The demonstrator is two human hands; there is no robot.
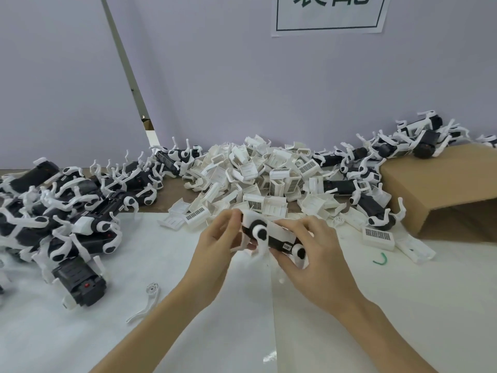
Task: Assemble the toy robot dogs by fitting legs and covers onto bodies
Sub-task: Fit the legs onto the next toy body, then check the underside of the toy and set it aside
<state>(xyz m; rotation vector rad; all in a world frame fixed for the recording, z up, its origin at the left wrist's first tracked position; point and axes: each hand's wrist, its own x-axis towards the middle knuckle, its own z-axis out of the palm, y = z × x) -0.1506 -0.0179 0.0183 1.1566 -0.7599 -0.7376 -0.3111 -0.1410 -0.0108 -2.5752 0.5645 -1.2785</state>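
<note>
Toy dog (271, 235), black-and-white, legs seemingly blurred, gripped by both hands

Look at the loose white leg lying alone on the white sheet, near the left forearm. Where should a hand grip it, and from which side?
Probably pinch the loose leg at its thin curved shank, coming from above. It lies flat on the sheet with bare space all round, and the round hub end looks wider.

Black-and-white toy dog body (271, 236), legs attached, lying tilted, being held just before the white cover pile (258, 170).
</note>
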